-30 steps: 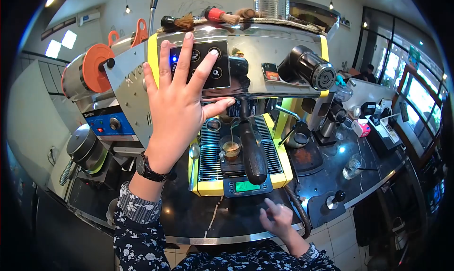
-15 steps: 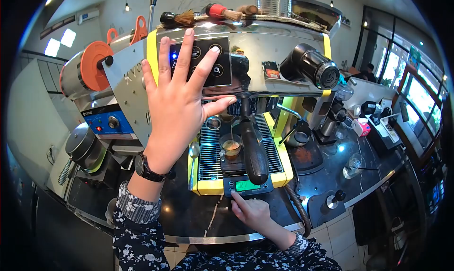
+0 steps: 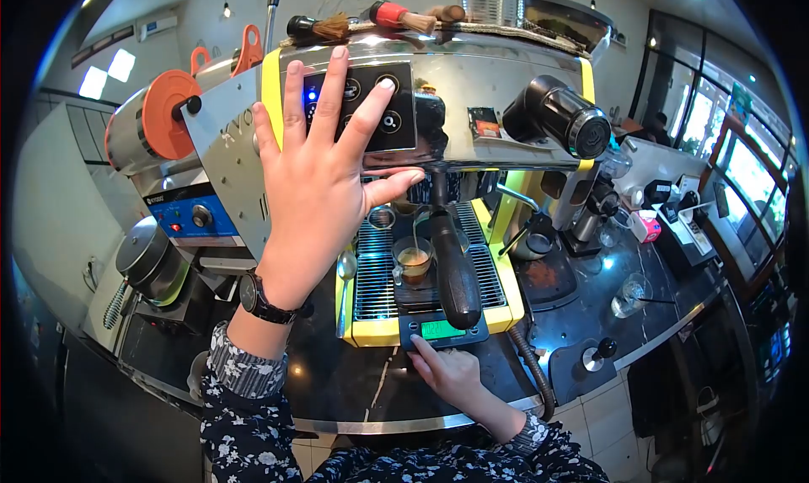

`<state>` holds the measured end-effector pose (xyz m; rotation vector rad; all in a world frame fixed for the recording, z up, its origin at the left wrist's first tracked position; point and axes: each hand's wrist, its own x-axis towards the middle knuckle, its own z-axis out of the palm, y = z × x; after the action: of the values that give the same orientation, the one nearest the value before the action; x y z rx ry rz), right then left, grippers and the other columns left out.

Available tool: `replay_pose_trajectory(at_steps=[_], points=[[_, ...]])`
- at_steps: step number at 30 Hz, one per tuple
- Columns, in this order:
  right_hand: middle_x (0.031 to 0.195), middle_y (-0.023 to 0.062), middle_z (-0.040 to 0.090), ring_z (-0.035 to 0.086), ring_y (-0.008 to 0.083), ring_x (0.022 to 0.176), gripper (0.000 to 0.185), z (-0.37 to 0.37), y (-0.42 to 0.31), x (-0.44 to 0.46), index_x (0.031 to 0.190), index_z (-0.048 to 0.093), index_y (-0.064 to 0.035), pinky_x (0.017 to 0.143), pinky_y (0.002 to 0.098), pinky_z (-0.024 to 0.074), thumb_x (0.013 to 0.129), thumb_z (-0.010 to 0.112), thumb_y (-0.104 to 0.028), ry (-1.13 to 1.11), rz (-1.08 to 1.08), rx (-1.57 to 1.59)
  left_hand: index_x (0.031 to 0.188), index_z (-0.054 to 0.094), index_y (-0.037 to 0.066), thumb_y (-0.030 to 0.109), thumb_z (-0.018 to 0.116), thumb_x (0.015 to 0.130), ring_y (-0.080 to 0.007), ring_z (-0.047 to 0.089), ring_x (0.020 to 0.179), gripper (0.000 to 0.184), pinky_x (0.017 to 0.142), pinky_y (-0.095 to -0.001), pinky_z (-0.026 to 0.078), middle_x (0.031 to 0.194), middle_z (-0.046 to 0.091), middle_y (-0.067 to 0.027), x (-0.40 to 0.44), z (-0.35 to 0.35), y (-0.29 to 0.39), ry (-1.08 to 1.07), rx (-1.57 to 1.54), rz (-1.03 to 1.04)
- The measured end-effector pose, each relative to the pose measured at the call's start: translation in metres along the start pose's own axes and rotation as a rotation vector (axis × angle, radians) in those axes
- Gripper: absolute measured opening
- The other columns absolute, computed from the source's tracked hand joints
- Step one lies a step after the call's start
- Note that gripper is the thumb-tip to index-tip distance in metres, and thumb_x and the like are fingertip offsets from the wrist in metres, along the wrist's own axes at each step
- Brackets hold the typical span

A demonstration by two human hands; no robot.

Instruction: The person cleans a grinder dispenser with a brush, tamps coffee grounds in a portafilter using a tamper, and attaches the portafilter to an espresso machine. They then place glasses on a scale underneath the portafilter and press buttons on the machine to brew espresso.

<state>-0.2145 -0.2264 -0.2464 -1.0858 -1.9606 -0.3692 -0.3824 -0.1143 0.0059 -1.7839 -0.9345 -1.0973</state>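
Observation:
My left hand (image 3: pixel 316 167) is open with its fingers spread over the black button panel (image 3: pixel 396 104) of the espresso machine (image 3: pixel 472 74). Its index fingertip covers a button at the upper right, and it wears a dark wristwatch. Down at the drip tray's front edge, my right hand (image 3: pixel 451 378) holds nothing; its index finger reaches the left button of a scale (image 3: pixel 472 336) with a lit green display. On the scale stands a small glass cup (image 3: pixel 413 272) with brown coffee, a thin stream falling into it. A black-handled portafilter (image 3: pixel 455 272) is locked in above and partly hides the scale.
A spoon (image 3: pixel 345 289) lies left of the grated drip tray (image 3: pixel 371 272). Brushes (image 3: pixel 404 18) rest on the machine's top. Right of it are a steel milk pitcher (image 3: pixel 535 245), a drinking glass (image 3: pixel 629 298) and a tamper (image 3: pixel 600 354). A roaster-like machine (image 3: pixel 194 218) stands left.
Coffee in the cup has risen slightly and looks lighter, and the scale's reading has changed. Both hands keep nearly the same places; the view has shifted a little.

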Motion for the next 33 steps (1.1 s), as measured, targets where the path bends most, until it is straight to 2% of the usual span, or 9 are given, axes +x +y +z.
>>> replay_pose_trajectory(at_steps=[2, 5, 8, 26, 30, 33], points=[[0.051, -0.0028, 0.043, 0.046, 0.0113, 0.043, 0.041, 0.0, 0.0, 0.0, 0.122, 0.064, -0.0073, 0.044, 0.0272, 0.0388, 0.083, 0.072, -0.019, 0.003, -0.002, 0.0, 0.141, 0.046, 0.025, 0.065, 0.066, 0.07, -0.0378, 0.023, 0.143, 0.084, 0.105, -0.0682, 0.023, 0.156, 0.029, -0.0082, 0.0, 0.0, -0.001, 0.0, 0.013, 0.02], [0.052, -0.0029, 0.042, 0.046, 0.0113, 0.043, 0.041, 0.001, 0.0, 0.001, 0.122, 0.064, -0.0074, 0.044, 0.0271, 0.0386, 0.083, 0.072, -0.019, 0.007, -0.004, -0.002, 0.141, 0.046, 0.025, 0.066, 0.066, 0.07, -0.0378, 0.023, 0.143, 0.084, 0.104, -0.0686, 0.023, 0.156, 0.029, -0.0082, -0.001, -0.001, -0.001, -0.005, 0.013, 0.018], [0.052, -0.0029, 0.042, 0.046, 0.0112, 0.043, 0.041, 0.001, 0.001, 0.001, 0.122, 0.064, -0.0076, 0.045, 0.0271, 0.0387, 0.083, 0.072, -0.018, 0.004, -0.009, -0.011, 0.138, 0.049, 0.031, 0.067, 0.067, 0.065, -0.0358, 0.022, 0.144, 0.083, 0.106, -0.0678, 0.021, 0.156, 0.03, -0.0055, 0.0, 0.0, 0.0, -0.004, -0.003, -0.013], [0.053, -0.0013, 0.045, 0.049, 0.0131, 0.044, 0.038, 0.011, 0.003, -0.005, 0.12, 0.064, -0.0054, 0.044, 0.0283, 0.04, 0.083, 0.067, -0.011, 0.014, -0.023, -0.005, 0.138, 0.049, 0.032, 0.066, 0.067, 0.067, -0.0357, 0.021, 0.144, 0.082, 0.106, -0.0682, 0.021, 0.156, 0.029, -0.0059, -0.001, 0.001, 0.0, -0.008, -0.001, -0.007], [0.05, -0.0006, 0.047, 0.049, 0.0154, 0.039, 0.037, 0.006, -0.005, -0.001, 0.121, 0.062, -0.004, 0.04, 0.0304, 0.0388, 0.086, 0.068, -0.014, 0.007, 0.057, 0.035, 0.142, 0.043, 0.033, 0.066, 0.066, 0.069, -0.0367, 0.02, 0.145, 0.084, 0.106, -0.0686, 0.019, 0.157, 0.026, -0.0085, -0.002, 0.002, 0.0, 0.013, -0.029, 0.005], [0.048, 0.0005, 0.049, 0.05, 0.0172, 0.037, 0.044, -0.02, -0.016, 0.0, 0.123, 0.059, -0.0021, 0.038, 0.0308, 0.0388, 0.084, 0.072, -0.019, -0.012, 0.069, 0.181, 0.146, 0.037, 0.031, 0.066, 0.066, 0.071, -0.0381, 0.02, 0.145, 0.088, 0.106, -0.0687, 0.018, 0.157, 0.024, -0.0129, -0.006, 0.003, -0.003, 0.094, -0.118, 0.024]])
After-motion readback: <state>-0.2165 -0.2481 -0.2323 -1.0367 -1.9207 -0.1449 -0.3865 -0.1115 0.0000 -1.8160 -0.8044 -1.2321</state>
